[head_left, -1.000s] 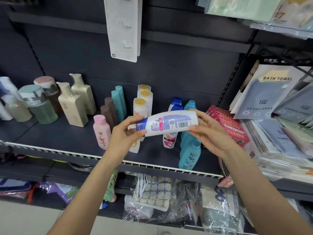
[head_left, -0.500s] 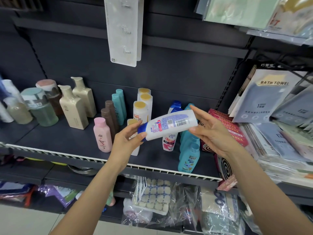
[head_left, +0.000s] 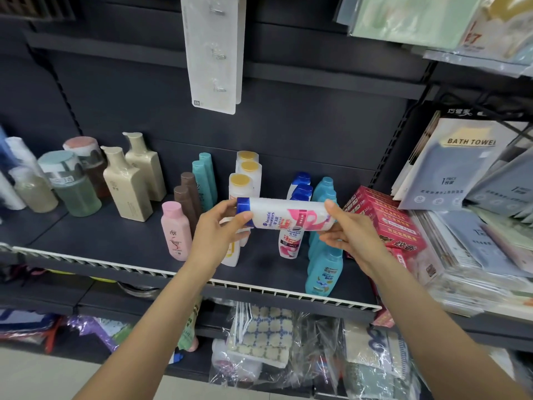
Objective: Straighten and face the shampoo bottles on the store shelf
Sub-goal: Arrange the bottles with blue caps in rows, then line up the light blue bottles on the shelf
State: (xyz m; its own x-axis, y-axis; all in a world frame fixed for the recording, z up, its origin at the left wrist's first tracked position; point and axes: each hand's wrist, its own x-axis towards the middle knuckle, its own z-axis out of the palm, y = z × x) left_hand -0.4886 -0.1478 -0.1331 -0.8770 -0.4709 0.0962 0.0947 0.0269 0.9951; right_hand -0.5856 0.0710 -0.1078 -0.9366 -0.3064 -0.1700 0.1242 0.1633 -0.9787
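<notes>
A white shampoo bottle [head_left: 285,216] with a blue cap and a pink-and-white label lies sideways in the air, held in front of the dark shelf [head_left: 115,241], cap pointing left and label facing the viewer. The left hand [head_left: 219,235] pinches the capped end between thumb and curled fingers. The right hand [head_left: 349,232] cradles the base end, its thumb on top and its fingers curled loosely beneath.

Directly behind it stands a matching row of blue-capped white bottles [head_left: 298,197]. To their right is a row of teal bottles [head_left: 324,269]; to their left are yellow-capped white bottles [head_left: 245,180], then brown, teal and pink ones, and beige pump bottles [head_left: 129,186] further left. Red boxes [head_left: 386,220] and bath towel packs [head_left: 461,168] fill the right side.

To do this step well, the bottle probably needs turning upright, cap on top, with the label kept outward, then setting at the front of its matching row. Lowering it gently should avoid toppling its close neighbours.
</notes>
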